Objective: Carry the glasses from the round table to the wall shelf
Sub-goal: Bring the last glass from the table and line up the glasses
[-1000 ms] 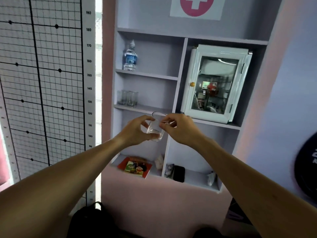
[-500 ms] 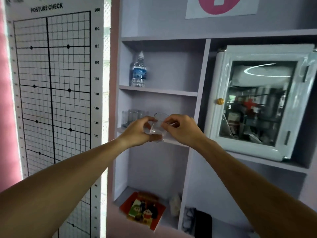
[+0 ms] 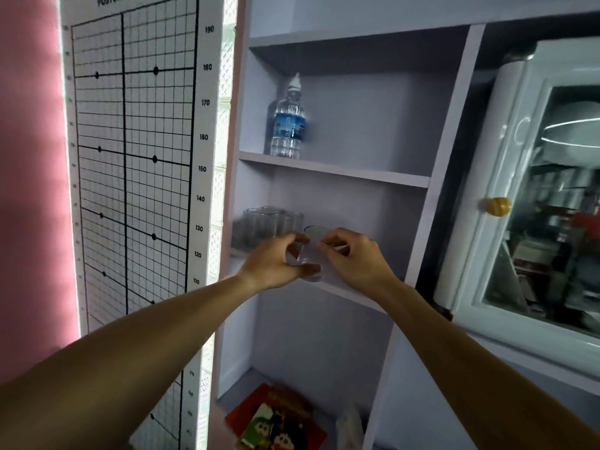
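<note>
Both hands hold one clear glass (image 3: 308, 254) between them, the left hand (image 3: 276, 264) cupped round its side and base, the right hand (image 3: 354, 258) pinching its far rim; the glass hangs just over the front edge of the middle shelf (image 3: 350, 295), not yet set down; behind, at the shelf's left end, stands a cluster of glasses (image 3: 269, 222), perhaps three or four, blurred; above stands one water bottle (image 3: 288, 120); this delivery looks nearly finished.

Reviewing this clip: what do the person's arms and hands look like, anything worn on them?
Both forearms are bare as far as the frame shows; no sleeves are visible. The left hand and right hand carry no gloves, and no watch, bracelet or ring shows. No markings can be made out.
</note>
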### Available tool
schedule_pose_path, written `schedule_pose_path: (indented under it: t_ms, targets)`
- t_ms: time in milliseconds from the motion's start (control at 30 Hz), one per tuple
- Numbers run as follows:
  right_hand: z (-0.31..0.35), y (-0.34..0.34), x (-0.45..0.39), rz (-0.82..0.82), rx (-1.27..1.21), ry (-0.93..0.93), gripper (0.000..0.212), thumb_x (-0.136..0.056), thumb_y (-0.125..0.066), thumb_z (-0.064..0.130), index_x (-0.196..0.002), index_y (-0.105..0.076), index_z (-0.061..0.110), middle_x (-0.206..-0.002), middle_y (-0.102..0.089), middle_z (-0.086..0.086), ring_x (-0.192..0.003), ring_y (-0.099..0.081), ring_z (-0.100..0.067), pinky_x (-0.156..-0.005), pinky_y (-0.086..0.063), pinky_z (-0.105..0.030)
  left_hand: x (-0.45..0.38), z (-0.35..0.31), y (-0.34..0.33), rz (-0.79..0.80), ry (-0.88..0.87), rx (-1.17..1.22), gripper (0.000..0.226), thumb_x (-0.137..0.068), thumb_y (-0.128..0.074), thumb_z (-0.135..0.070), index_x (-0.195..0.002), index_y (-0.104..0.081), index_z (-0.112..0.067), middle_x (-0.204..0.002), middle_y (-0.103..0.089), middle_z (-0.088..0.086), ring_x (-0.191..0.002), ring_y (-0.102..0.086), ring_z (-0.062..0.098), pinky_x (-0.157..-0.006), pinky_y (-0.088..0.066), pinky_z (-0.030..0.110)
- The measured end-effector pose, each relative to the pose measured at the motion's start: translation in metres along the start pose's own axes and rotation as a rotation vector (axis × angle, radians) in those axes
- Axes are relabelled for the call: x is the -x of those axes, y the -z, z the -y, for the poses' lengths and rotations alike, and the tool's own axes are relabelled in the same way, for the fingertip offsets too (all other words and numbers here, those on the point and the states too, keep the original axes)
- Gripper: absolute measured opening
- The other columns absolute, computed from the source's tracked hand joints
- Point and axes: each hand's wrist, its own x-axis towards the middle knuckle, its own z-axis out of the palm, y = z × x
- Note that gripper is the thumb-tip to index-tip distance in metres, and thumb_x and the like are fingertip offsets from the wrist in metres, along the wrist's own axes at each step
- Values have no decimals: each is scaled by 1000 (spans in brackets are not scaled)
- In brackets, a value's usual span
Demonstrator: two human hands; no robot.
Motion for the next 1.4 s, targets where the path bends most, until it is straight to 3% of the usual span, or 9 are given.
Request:
schedule_pose_path:
  t_ms: [267, 433, 600, 767, 967, 1067, 1167, 1267, 1400]
  targets:
    - [-16, -29, -25, -119, 23, -47, 10, -91, -66, 28, -97, -70, 20, -96, -70, 3, -85, -66, -16, -78, -51, -27, -18, 25, -14, -80, 11, 76, 74, -62, -80, -65, -122, -56, -29, -106, -68, -10, -84, -66, 6, -72, -55, 25]
    - [-23, -39, -42, -114, 100, -64, 18, -94, -61, 22, -110, -68, 18, -106, -71, -2, -92, -66, -22, -80, -50, -27, -38, 41, -18, -115, -11, 53, 60, -62, -82, -63, -101, -51, -29, -89, -65, -12, -78, -63, 9, -67, -54, 31]
    - [-26, -56, -59, -119, 136, -76, 20, -95, -60, 21, -115, -64, 23, -108, -69, -5, -93, -66, -24, -80, -54, -33, -52, 57, -20, -96, -80, 59, 33, -73, -80, -51, -70, -51, -35, -64, -59, -19, -61, -57, -5, -55, -42, 19]
    - [-35, -71, -55, -146, 82, -157, 40, -95, -57, 14, -126, -45, 35, -83, -69, 0, -79, -68, -22, -69, -53, -32, -61, 69, -27, -109, -121, 106, 12, -81, -73, -32, -90, -70, -25, -83, -74, -11, -73, -67, 5, -63, -41, 8]
    - [-39, -78, -63, -155, 56, -177, 33, -93, -48, 4, -110, -49, 32, -85, -73, 3, -79, -68, -9, -54, -43, -8, -61, 71, -29, -113, -154, 141, 35, -82, -66, -26, -116, -70, -24, -105, -77, -6, -100, -70, 10, -86, -54, 24]
    - [-37, -79, -73, -157, 49, -145, 30, -93, -49, 4, -103, -53, 31, -84, -70, 7, -71, -65, -1, -52, -43, -8, -65, 72, -27, -107, -154, 112, 32, -81, -64, -33, -112, -72, -27, -105, -76, -5, -100, -70, 15, -83, -55, 28]
    - [-35, -79, -82, -142, 58, -130, 24, -94, -50, 8, -104, -57, 27, -86, -70, 1, -74, -66, -12, -53, -48, -14, -64, 69, -24, -88, -164, 120, 22, -82, -63, -30, -99, -75, -27, -95, -77, -7, -90, -71, 12, -77, -55, 30]
    - [-30, -79, -89, -132, 45, -92, 19, -94, -53, 11, -105, -60, 25, -84, -66, 10, -75, -65, -9, -55, -45, -9, -63, 72, -17, -120, -185, 164, 7, -80, -68, -24, -83, -73, -29, -75, -72, -15, -75, -67, 0, -66, -51, 19]
    - [-19, -84, -99, -96, 22, -22, 21, -95, -57, 14, -113, -65, 21, -95, -69, 4, -83, -66, -14, -73, -53, -17, -60, 89, -3, -217, -190, 99, 8, -78, -73, -24, -75, -68, -19, -68, -70, -4, -65, -66, 10, -63, -52, 35]
